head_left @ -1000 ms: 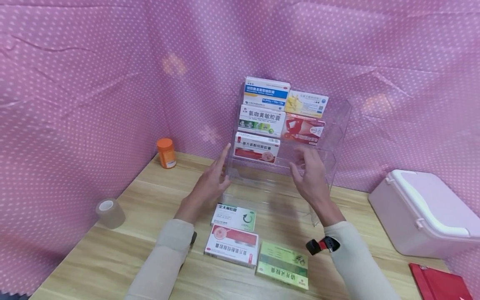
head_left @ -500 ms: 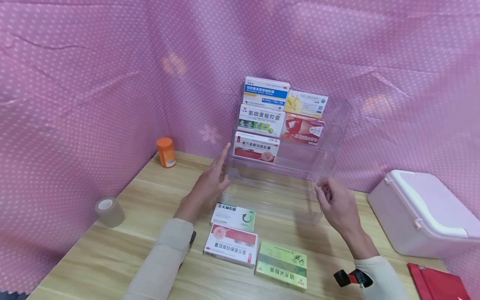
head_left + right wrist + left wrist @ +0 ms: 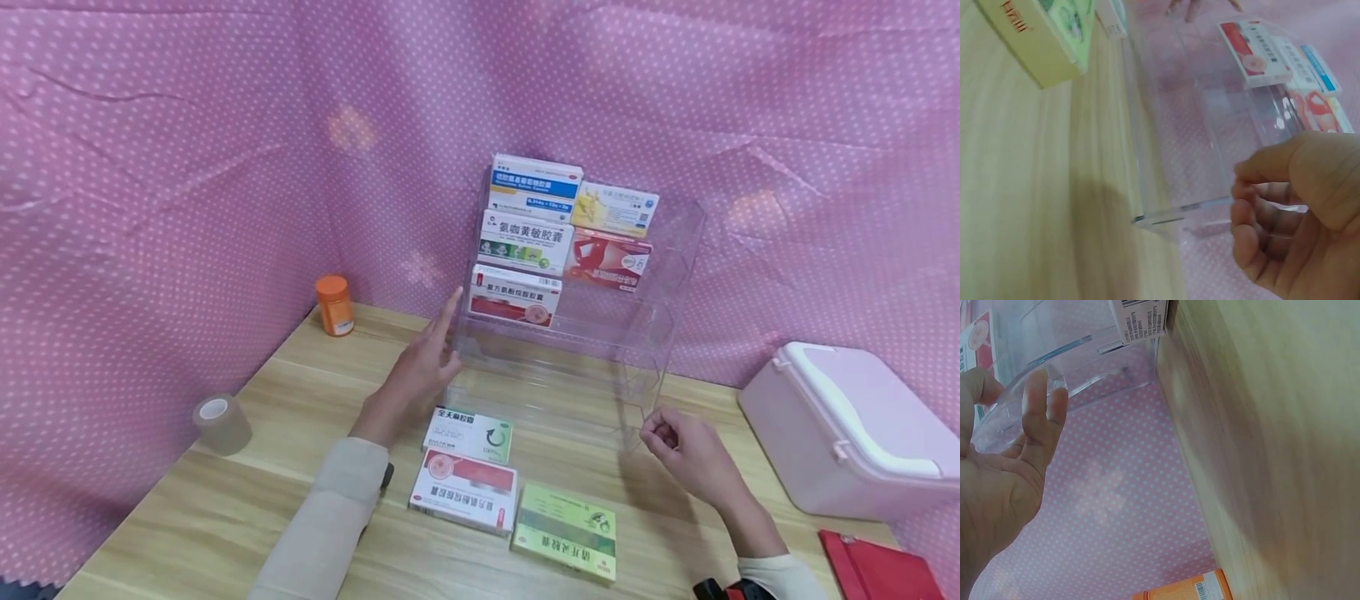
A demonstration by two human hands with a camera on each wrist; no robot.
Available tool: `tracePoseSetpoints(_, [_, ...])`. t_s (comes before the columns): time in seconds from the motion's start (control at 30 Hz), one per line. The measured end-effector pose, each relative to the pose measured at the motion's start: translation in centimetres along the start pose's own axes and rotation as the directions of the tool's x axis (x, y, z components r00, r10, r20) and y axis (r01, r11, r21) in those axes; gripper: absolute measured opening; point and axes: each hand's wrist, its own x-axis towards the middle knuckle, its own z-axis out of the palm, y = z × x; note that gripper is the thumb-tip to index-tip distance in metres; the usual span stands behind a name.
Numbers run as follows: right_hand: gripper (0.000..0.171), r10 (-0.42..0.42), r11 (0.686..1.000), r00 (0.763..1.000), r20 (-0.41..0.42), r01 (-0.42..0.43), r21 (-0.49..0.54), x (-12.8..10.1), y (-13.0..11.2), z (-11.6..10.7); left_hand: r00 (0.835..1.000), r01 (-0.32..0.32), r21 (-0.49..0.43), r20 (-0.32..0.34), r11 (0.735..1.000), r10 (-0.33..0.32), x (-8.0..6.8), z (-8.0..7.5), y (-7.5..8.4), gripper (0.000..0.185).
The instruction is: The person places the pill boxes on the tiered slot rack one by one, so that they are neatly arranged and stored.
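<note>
My left hand (image 3: 429, 357) stands with straight fingers against the left side wall of a clear tiered rack (image 3: 637, 367); the left wrist view shows the left hand (image 3: 1019, 469) flat beside the rack's curved front edge (image 3: 1085, 356). My right hand (image 3: 663, 435) hovers by the rack's front right corner, fingers loosely curled, holding nothing. In the right wrist view the right hand (image 3: 1285, 212) sits just beside the rack's corner edge (image 3: 1179, 209). The rack holds several medicine boxes, among them a blue-white one (image 3: 534, 185) and a red-white one (image 3: 513, 296).
Three boxes lie on the wooden table (image 3: 225, 517) before the rack: white-green (image 3: 468, 433), red-white (image 3: 463, 490), green (image 3: 566, 532). An orange bottle (image 3: 334, 305) and a tape roll (image 3: 219, 423) stand left. A pink-white case (image 3: 855, 425) and a red book (image 3: 877, 567) lie right.
My right hand has drawn back from inside the rack, moving right and down toward me, and its fingers have curled. The left hand has stayed against the rack.
</note>
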Motion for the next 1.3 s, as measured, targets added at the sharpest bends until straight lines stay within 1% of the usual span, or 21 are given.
tracePoseSetpoints(0.03, [0.008, 0.004, 1.000, 0.999, 0.048, -0.005, 0.013, -0.2, 0.3, 0.0, 1.000, 0.002, 0.000, 0.001, 1.000, -0.002, 0.0, 0.0, 0.0, 0.115])
tracePoseSetpoints(0.1, [0.007, 0.011, 0.999, 0.989, 0.148, -0.018, 0.046, -0.8, 0.7, 0.1, 1.000, 0.010, -0.005, 0.006, 1.000, -0.010, 0.0, 0.1, 0.0, 0.115])
tracePoseSetpoints(0.17, [0.008, -0.004, 0.996, 0.970, 0.245, -0.018, 0.089, -1.3, 1.2, 0.2, 1.000, 0.017, -0.011, 0.010, 1.000, -0.017, -0.1, 0.1, 0.0, 0.115])
tracePoseSetpoints(0.23, [0.011, -0.030, 0.990, 0.942, 0.335, -0.018, 0.138, -1.8, 1.5, 0.3, 1.000, 0.021, -0.014, 0.010, 1.000, -0.021, -0.1, 0.1, 0.1, 0.114])
tracePoseSetpoints(0.33, [0.015, -0.054, 0.973, 0.891, 0.451, -0.054, 0.224, -2.5, 1.7, 0.5, 1.000, 0.021, -0.010, 0.006, 1.000, -0.021, 0.0, 0.2, 0.1, 0.114])
tracePoseSetpoints(0.37, [0.016, -0.061, 0.965, 0.876, 0.479, -0.070, 0.251, -2.7, 1.8, 0.6, 1.000, 0.024, -0.007, 0.004, 1.000, -0.024, 0.0, 0.2, 0.1, 0.114])
tracePoseSetpoints(0.43, [0.018, -0.072, 0.951, 0.852, 0.518, -0.098, 0.293, -3.1, 1.7, 0.7, 1.000, 0.029, 0.001, 0.004, 1.000, -0.029, 0.0, 0.2, 0.2, 0.115])
tracePoseSetpoints(0.47, [0.019, -0.077, 0.945, 0.844, 0.530, -0.108, 0.310, -3.3, 1.7, 0.8, 0.999, 0.032, 0.003, 0.004, 0.999, -0.032, 0.0, 0.2, 0.1, 0.115])
tracePoseSetpoints(0.53, [0.021, -0.093, 0.937, 0.838, 0.538, -0.109, 0.332, -3.6, 1.6, 0.9, 0.999, 0.039, 0.004, 0.005, 0.999, -0.039, 0.0, 0.2, 0.2, 0.115])
tracePoseSetpoints(0.77, [0.027, -0.162, 0.941, 0.819, 0.550, -0.038, 0.335, -3.9, 1.0, 1.2, 0.998, 0.062, -0.020, 0.010, 0.998, -0.062, -0.2, 0.1, 0.4, 0.113])
tracePoseSetpoints(0.9, [0.032, -0.204, 0.933, 0.809, 0.552, -0.010, 0.359, -4.0, 0.6, 1.6, 0.998, 0.065, -0.020, 0.012, 0.998, -0.065, -0.2, 0.1, 0.3, 0.111])
tracePoseSetpoints(1.03, [0.033, -0.226, 0.934, 0.811, 0.539, 0.024, 0.357, -3.9, 0.2, 2.1, 0.998, 0.067, -0.019, 0.012, 0.998, -0.067, -0.2, 0.2, 0.2, 0.110])
tracePoseSetpoints(1.2, [0.034, -0.209, 0.947, 0.826, 0.523, 0.039, 0.318, -4.0, -0.4, 2.6, 0.998, 0.063, -0.016, 0.008, 0.998, -0.063, -0.1, 0.3, 0.1, 0.112])
tracePoseSetpoints(1.3, [0.035, -0.199, 0.951, 0.829, 0.523, 0.034, 0.307, -4.0, -0.7, 2.8, 0.998, 0.058, -0.010, 0.000, 0.998, -0.058, 0.0, 0.3, 0.1, 0.115])
